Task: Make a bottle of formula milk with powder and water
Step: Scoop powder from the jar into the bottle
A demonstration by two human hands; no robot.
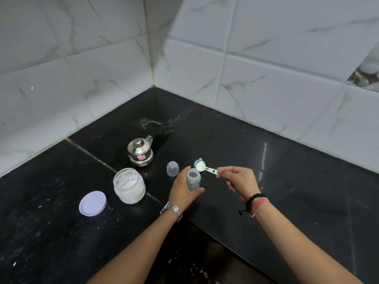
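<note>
While your left hand is wrapped tight around the little baby bottle, the bottle stands up straight on the black counter with its mouth open at the top. Your thumb sits on the near side of it and your fingers go around the far side. Your right hand is pinched shut on the end of a pale green scoop, with the fingers pressed together on the handle. That scoop is full of white powder, and its round end hangs just above and a bit behind the open bottle mouth, very close to the rim. Right behind the scoop you can see the blue ring with the teat, resting on the counter. To the left of the bottle stands the clear bottle cap, near your left fingers but not touching them. Farther left is the powder jar, open, with white powder inside. Its round white lid lies flat on the counter, just left of the jar and apart from it. Behind the jar stands a shiny steel pot with its own lid on and a handle at the back. You wear a metal watch on your left wrist and bead and thread bands on your right wrist. White tiles cover the walls at the corner.
</note>
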